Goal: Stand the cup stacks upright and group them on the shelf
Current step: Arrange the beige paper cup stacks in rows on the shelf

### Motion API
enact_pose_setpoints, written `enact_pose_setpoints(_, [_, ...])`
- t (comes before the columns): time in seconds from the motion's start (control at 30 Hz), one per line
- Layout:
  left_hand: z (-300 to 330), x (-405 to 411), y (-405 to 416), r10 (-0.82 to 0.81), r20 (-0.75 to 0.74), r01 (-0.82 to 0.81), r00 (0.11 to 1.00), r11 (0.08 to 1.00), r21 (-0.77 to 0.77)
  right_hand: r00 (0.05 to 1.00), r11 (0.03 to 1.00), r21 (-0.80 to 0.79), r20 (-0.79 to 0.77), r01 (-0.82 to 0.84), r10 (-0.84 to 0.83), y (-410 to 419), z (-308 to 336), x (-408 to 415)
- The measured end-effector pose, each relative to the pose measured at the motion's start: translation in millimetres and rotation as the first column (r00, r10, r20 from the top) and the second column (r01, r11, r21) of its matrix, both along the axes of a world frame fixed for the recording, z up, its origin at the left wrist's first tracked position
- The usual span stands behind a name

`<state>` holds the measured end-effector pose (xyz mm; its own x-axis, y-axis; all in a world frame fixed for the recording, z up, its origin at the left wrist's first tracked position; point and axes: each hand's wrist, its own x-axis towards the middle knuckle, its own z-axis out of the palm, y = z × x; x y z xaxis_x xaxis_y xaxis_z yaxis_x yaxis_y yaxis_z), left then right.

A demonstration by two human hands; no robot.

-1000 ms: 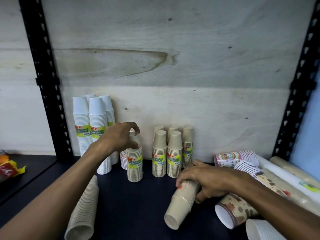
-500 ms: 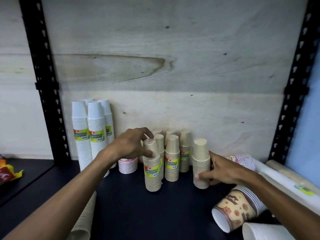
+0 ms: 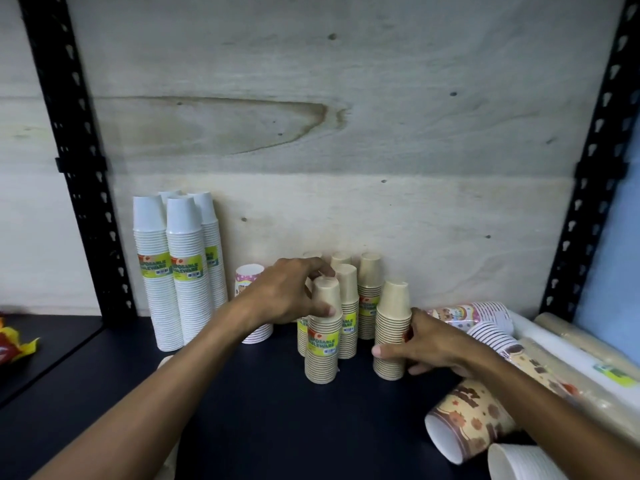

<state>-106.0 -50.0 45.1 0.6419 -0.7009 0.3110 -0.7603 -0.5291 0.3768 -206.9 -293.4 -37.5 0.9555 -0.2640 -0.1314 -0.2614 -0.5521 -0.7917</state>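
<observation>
Head view: a dark shelf (image 3: 263,420) is seen from above and in front, backed by a pale plywood panel (image 3: 346,133).
Left hand (image 3: 291,296): it is curled around the top of the front tan stack (image 3: 322,332), thumb on the near face and fingers behind; the stack is held upright, apparently to be steadied or nudged toward its group.
Right hand (image 3: 427,344): its fingers are closed loosely on the lower part of the right tan stack (image 3: 392,332), which stands upright at 3 o'clock of the front one, a gap left between them.
Tan group (image 3: 369,292): more tan stacks are stood at 12 o'clock of the held pair, close to the panel.
White stacks (image 3: 180,268): these are grouped upright at 9 o'clock, well apart from the tan ones; a short patterned stack (image 3: 246,278) stands between.
Still lying down: a patterned stack (image 3: 474,420) and wrapped sleeves (image 3: 561,355) are left on their sides at 4 o'clock.
Open room: bare shelf is left at 6 o'clock; the black uprights (image 3: 83,188) bound both ends.
Judgement: the gap is likely to be closed sideways; the light stacks could be toppled by a high push.
</observation>
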Motion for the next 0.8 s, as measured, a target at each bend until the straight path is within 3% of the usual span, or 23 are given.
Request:
enact_pose_setpoints(0.1, [-3,1,1,0.017,0.011,-0.017,1.000,1.000,0.001,0.995,0.996,0.035,-0.057,-0.076,0.078,-5,7,-9])
enact_pose_setpoints(0.23, [-10,1,4,0.024,0.010,-0.024,1.000,0.999,-0.027,0.999,0.998,0.036,0.001,-0.049,0.049,-8,2,-8])
enact_pose_setpoints(0.37, [-19,-2,1,0.049,0.037,-0.044,0.998,0.993,-0.111,0.996,0.997,-0.046,0.068,0.057,-0.054,2,-7,2])
enact_pose_setpoints(0.5, [-26,-4,-2,0.017,0.033,-0.011,0.999,0.986,-0.164,0.999,0.996,-0.087,0.040,0.031,-0.027,2,-12,10])
enact_pose_setpoints(0.8, [-27,1,2,0.029,0.093,-0.018,0.995,0.993,-0.112,0.996,0.975,-0.212,0.075,0.063,-0.048,5,-14,22])
